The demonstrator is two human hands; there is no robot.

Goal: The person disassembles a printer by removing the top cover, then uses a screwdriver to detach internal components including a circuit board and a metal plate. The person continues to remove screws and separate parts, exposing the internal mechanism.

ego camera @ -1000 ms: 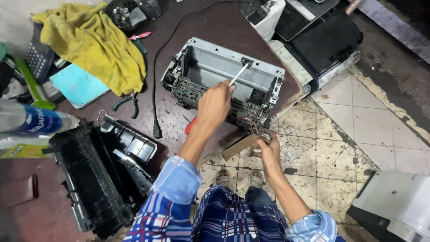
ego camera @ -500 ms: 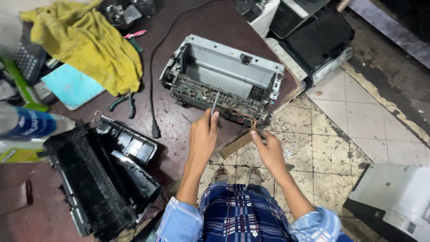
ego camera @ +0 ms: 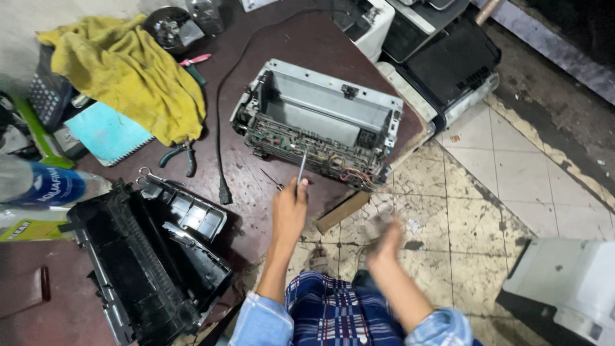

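At the far left of the dark desk lies a yellow cloth, with a black plastic printer cover below it. Pliers and a black power cable come next. The left hand has its grip closed on a screwdriver, whose tip touches the front of the stripped grey printer chassis. The right hand is blurred over the tiled floor; its grip cannot be told.

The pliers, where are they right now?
In the head view, the pliers lie on the dark table, left of the black power cable, just below the yellow cloth.
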